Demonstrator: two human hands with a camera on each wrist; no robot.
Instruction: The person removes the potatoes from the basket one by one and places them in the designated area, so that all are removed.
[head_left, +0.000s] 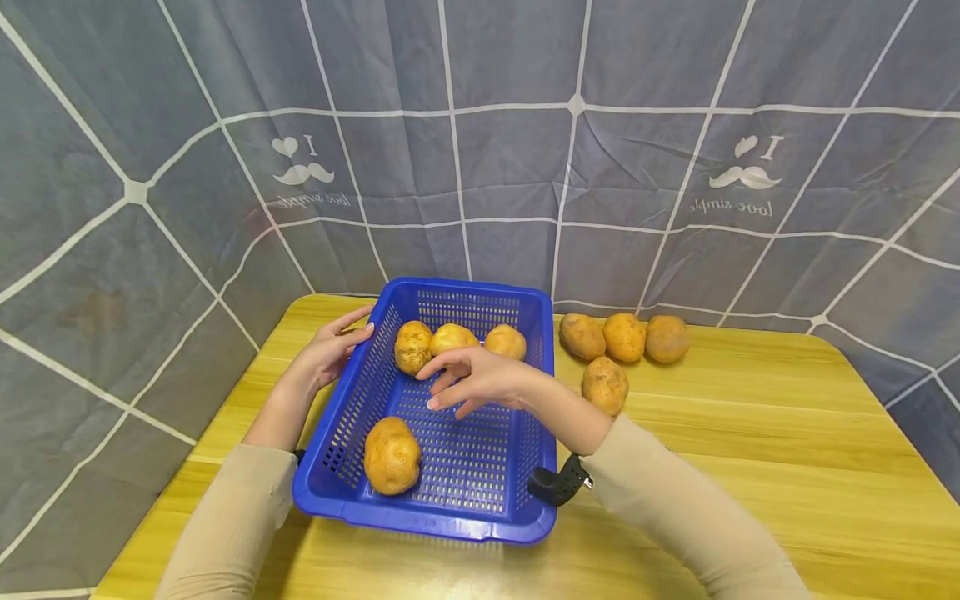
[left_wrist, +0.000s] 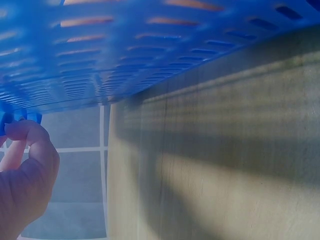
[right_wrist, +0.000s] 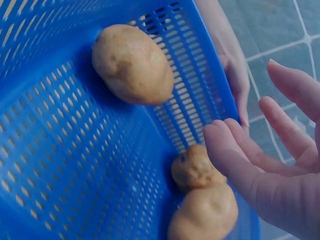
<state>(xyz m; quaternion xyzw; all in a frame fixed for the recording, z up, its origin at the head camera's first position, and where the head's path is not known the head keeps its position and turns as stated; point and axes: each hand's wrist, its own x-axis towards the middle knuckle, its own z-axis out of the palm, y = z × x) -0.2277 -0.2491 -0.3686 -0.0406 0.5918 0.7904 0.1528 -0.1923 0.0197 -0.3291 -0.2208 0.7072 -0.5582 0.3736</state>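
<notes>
A blue perforated plastic basket (head_left: 420, 523) stands before me on the table. My left hand (head_left: 327, 357) grips its left rim, and in the left wrist view finger and thumb pinch the rim's edge. Over the middle of the basket hovers my right hand (head_left: 483, 379), fingers loosely spread and nothing in them. One large potato (head_left: 392, 456) lies at the basket's near left. Along its far end sit three more: a speckled potato (head_left: 413, 347), a paler potato (head_left: 452, 337) partly behind my right hand, and a round potato (head_left: 506, 342).
Right of the basket, three potatoes (head_left: 624, 337) form a row at the table's back. Another potato (head_left: 605, 386) lies in front of them, near my right forearm. A grey curtain (head_left: 517, 167) with white lines hangs behind the wooden table (head_left: 750, 417).
</notes>
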